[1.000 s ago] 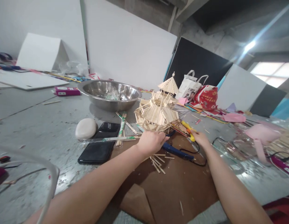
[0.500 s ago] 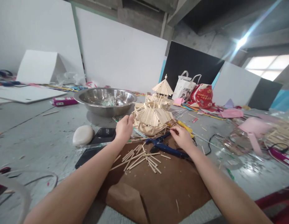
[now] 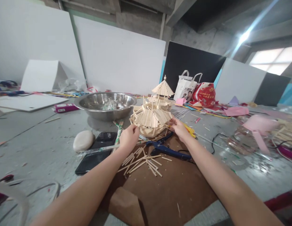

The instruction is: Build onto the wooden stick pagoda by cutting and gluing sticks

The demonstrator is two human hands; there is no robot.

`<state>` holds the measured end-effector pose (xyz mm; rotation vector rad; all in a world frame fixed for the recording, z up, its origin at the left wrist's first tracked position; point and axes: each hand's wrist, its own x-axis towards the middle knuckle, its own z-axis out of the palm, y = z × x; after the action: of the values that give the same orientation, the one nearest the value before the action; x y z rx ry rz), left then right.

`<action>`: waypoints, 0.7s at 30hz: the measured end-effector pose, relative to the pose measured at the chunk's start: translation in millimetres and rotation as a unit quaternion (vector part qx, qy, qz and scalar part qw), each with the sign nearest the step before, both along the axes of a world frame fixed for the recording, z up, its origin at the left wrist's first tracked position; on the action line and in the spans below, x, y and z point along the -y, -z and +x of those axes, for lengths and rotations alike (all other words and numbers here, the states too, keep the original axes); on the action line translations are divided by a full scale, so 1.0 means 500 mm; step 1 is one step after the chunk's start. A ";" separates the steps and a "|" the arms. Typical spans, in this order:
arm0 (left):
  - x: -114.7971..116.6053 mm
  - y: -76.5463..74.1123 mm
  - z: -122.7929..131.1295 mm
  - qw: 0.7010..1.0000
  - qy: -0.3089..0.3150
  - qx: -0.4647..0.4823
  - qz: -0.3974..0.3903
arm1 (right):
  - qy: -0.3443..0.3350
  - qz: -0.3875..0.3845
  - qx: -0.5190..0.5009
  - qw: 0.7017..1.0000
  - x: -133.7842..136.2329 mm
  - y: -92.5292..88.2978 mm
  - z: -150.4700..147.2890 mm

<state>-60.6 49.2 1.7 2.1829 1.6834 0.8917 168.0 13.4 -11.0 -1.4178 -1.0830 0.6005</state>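
Note:
A tiered pavilion model (image 3: 152,118) made of thin wooden sticks stands in front of me, with a small pointed roof on top. My left hand (image 3: 129,137) is closed at the model's lower left side; its fingertips are partly hidden. On the opposite side, my right hand (image 3: 180,129) pinches the lower right edge under the eaves. Just in front of the model lies a pair of blue-handled cutters (image 3: 168,149). Loose cut sticks (image 3: 142,163) are scattered on the brown mat (image 3: 174,191) between my forearms.
Left of the model are a steel basin (image 3: 105,115), two dark phones (image 3: 92,161), a whitish rounded object (image 3: 83,141) and a bundle of sticks (image 3: 119,130). Yellow handles (image 3: 190,131) and a pinkish clear jug (image 3: 242,138) are at right. Bags (image 3: 203,95) stand behind.
My left hand has come down and nearer along the model's left side. My right hand has moved up and away along its right side. The view has shifted slightly.

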 end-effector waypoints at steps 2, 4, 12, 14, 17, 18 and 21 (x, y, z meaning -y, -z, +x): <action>0.011 0.000 0.006 0.998 0.030 -0.048 0.001 | -0.024 -0.001 -0.035 0.999 -0.007 -0.007 -0.002; 0.018 0.002 0.011 0.994 0.072 -0.080 0.011 | -0.037 0.002 -0.064 0.997 -0.012 -0.012 -0.005; 0.019 0.014 0.017 0.984 0.121 -0.115 0.057 | -0.046 -0.012 -0.111 0.993 -0.010 -0.014 0.006; 0.016 0.014 0.016 0.983 0.125 -0.112 0.071 | -0.046 -0.010 -0.104 0.993 0.000 -0.016 0.007; 0.007 0.017 0.014 0.982 0.128 -0.110 0.087 | -0.053 0.000 -0.085 0.995 0.024 -0.019 -0.004; 0.003 0.019 0.013 0.981 0.128 -0.112 0.092 | -0.059 0.004 -0.076 0.995 0.033 -0.019 -0.011; -0.009 0.023 0.009 0.977 0.130 -0.124 0.114 | -0.078 0.027 -0.028 0.996 0.057 -0.014 -0.035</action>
<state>-56.3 53.8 -10.0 2.6905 1.4013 0.8019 150.2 -15.2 -3.9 -1.2711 -1.1633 0.7130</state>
